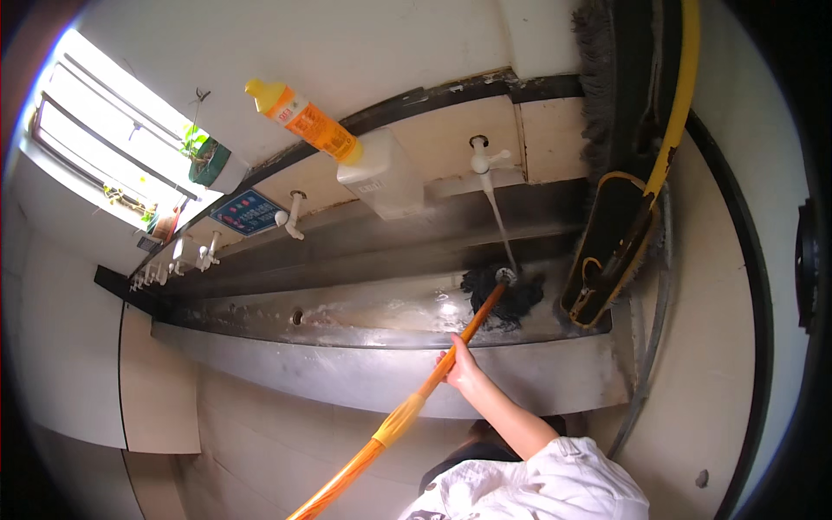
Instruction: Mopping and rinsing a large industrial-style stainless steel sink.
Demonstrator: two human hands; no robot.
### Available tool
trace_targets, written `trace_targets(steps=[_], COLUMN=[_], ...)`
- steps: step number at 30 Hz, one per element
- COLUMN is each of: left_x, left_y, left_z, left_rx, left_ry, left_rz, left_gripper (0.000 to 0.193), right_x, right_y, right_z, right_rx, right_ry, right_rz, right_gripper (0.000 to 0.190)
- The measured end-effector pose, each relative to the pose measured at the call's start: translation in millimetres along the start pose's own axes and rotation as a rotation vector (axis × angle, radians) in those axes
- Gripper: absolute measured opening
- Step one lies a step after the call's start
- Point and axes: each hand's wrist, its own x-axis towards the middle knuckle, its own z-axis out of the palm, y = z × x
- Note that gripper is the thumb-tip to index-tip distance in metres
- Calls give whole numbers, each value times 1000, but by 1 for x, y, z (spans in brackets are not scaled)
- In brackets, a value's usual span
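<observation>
My right hand (pixel 461 365) is closed around the orange wood-patterned handle (pixel 478 318) of a mop. A yellow sleeve (pixel 400 419) surrounds the handle lower down. The dark, wet mop head (pixel 504 296) lies in a long metal trough sink (pixel 390 309), near its right end. Water runs from a white tap (pixel 482 162) onto the mop head. The handle slants out of the picture at the bottom left. My left hand is out of view.
A yellow-orange bottle (pixel 315 130) and a white plastic container (pixel 390 182) stand behind the trough. Dust mops (pixel 611 253) with a yellow handle hang at the right. More white taps (pixel 294 218) line the wall, and potted plants (pixel 208 159) sit by the barred window.
</observation>
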Motion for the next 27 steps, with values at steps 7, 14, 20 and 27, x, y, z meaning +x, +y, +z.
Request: trace_targets(steps=[7,14,20,27], left_x=[38,29,16,0], left_y=[56,20,17,44], left_z=[30,38,32,28], left_rx=[-286,-50,-293,-147], left_ry=[-475,-334,-346,-94], left_rz=[42,-113,-221,102], left_gripper=[23,33,37,19], right_x=[-92,-16,-20,-43], right_y=[14,-3,-25,-8], right_z=[24,-15,-31,-11], right_rx=[293,308,96,298], right_ry=[-210,-353,-71,-174], right_rz=[100,-56,-70,-35], right_gripper=[33,17,14,25])
